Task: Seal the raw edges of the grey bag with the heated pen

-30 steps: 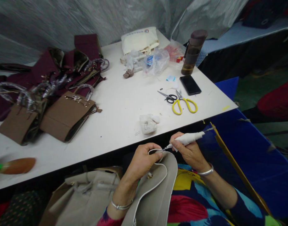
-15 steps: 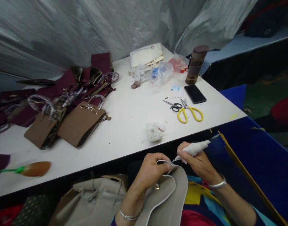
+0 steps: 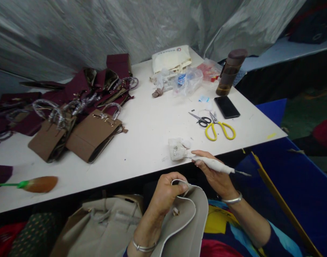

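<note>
My left hand (image 3: pixel 169 191) pinches the upper edge of a grey-beige leather bag piece (image 3: pixel 189 221), which hangs over my lap with its rim curved. A small gold-coloured metal fitting (image 3: pixel 175 211) shows on the piece. My right hand (image 3: pixel 215 176) is closed around a slim white-wrapped tool (image 3: pixel 215 165). A thin pointed end sticks out at the tool's right, and its left end meets a small whitish wrapped block (image 3: pixel 176 149) at the table's front edge. Whether that block is a container I cannot tell.
Brown handbags (image 3: pixel 92 135) and maroon handbags (image 3: pixel 78 85) crowd the table's left. Black scissors (image 3: pixel 203 121), yellow-handled scissors (image 3: pixel 219 130), a phone (image 3: pixel 227 107) and a bottle (image 3: pixel 231 71) lie or stand at right. An orange-brown bristled brush (image 3: pixel 43 184) lies front left.
My right hand has moved the tool up and left, away from the bag piece's edge to the whitish block. My left hand keeps its pinch on the piece. The view has shifted slightly.
</note>
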Available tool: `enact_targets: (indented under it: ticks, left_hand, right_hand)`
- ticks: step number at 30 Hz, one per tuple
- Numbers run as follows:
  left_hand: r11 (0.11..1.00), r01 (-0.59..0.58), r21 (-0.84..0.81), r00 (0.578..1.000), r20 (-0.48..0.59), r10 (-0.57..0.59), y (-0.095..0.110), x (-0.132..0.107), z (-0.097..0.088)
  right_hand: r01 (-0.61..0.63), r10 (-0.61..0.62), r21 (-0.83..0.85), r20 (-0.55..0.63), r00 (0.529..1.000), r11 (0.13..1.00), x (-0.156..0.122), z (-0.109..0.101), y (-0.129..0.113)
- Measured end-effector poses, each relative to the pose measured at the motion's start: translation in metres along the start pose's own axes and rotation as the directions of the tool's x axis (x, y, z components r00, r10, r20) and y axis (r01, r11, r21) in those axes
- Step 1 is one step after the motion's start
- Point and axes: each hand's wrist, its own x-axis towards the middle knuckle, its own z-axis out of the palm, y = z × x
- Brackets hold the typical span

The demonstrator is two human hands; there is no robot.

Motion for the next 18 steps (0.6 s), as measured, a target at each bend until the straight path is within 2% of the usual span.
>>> enact_targets:
  ticks: [3,6,8,10,13,16,18]
  left_hand:
    - [0.999,0.001,-0.048,0.999,-0.044,-0.003,-0.004,0.000,-0.007]
    - [0.995,0.003,-0.099,0.995,-0.103,-0.013,-0.006,-0.002,-0.014]
    - [0.993,0.002,-0.116,0.992,-0.126,-0.017,-0.007,-0.004,-0.017]
    - [0.993,-0.002,-0.115,0.991,-0.134,-0.013,-0.008,-0.006,-0.019]
    - [0.996,-0.025,-0.083,0.990,-0.140,0.013,-0.010,-0.009,-0.021]
    - [0.998,-0.057,-0.011,0.987,-0.151,0.055,-0.011,-0.014,-0.021]
    - [0.996,-0.074,0.056,0.986,-0.143,0.082,-0.009,-0.017,-0.021]
  right_hand:
    - [0.020,-0.023,-0.059,-0.051,0.998,0.998,0.003,0.002,0.000]
    - [-0.047,0.048,0.023,-0.055,0.997,0.999,0.001,0.003,-0.002]
    - [-0.084,0.084,0.070,0.005,0.996,0.994,-0.002,0.004,-0.005]
    - [-0.089,0.086,0.030,0.094,0.992,0.996,-0.007,0.006,-0.008]
    - [-0.025,0.045,-0.083,0.241,0.970,0.996,-0.016,0.010,-0.014]
    - [0.034,-0.004,-0.078,0.361,0.933,0.996,-0.023,0.013,-0.016]
    - [0.033,-0.001,-0.073,0.399,0.917,0.997,-0.027,0.013,-0.015]
